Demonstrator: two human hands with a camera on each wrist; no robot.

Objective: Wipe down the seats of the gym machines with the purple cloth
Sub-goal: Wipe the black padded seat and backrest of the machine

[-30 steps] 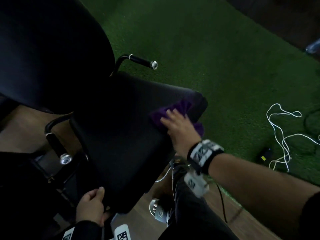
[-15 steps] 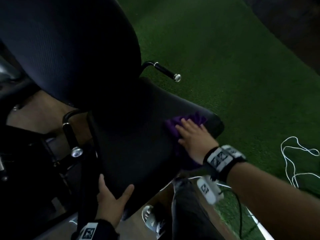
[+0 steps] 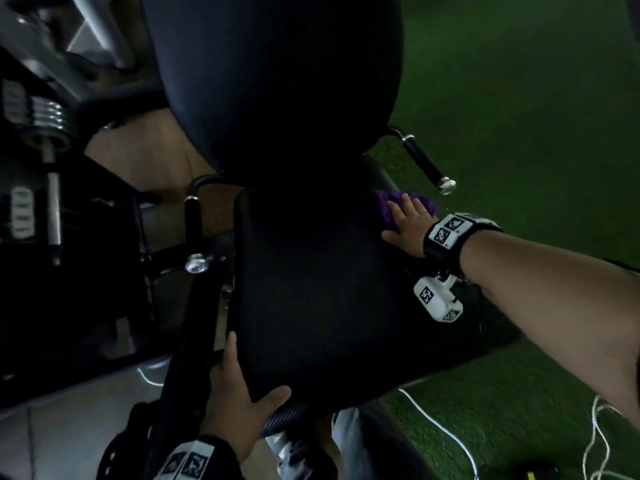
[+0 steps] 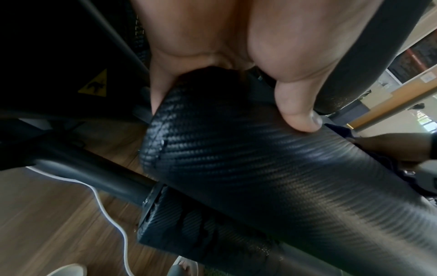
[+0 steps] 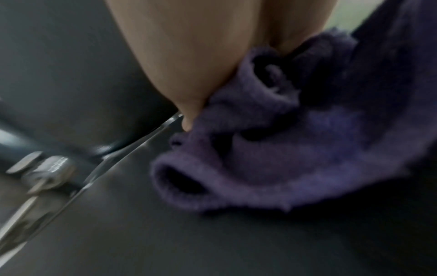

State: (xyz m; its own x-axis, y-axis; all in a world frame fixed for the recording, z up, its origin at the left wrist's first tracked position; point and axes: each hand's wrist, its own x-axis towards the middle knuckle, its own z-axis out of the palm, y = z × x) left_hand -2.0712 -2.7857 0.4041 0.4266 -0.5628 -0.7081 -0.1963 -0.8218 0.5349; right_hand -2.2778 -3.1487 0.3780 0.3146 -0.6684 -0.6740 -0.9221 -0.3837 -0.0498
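Note:
The black padded seat fills the middle of the head view, under its tall black backrest. The purple cloth lies bunched at the seat's far right edge, close to the backrest. My right hand presses flat on it with straight fingers. In the right wrist view the cloth is crumpled under my right hand on the seat. My left hand grips the seat's near left corner, thumb on top. The left wrist view shows my left hand wrapped round the textured seat.
Two black side handles with chrome ends flank the seat, the right handle just beyond the cloth and the left handle. Weight plates and dark frame bars stand at the left. Green turf lies to the right, with a white cable on it.
My right hand has slid the cloth from the seat's front right edge back toward the backrest. My left hand has closed round the seat's near corner. The view has shifted over the seat.

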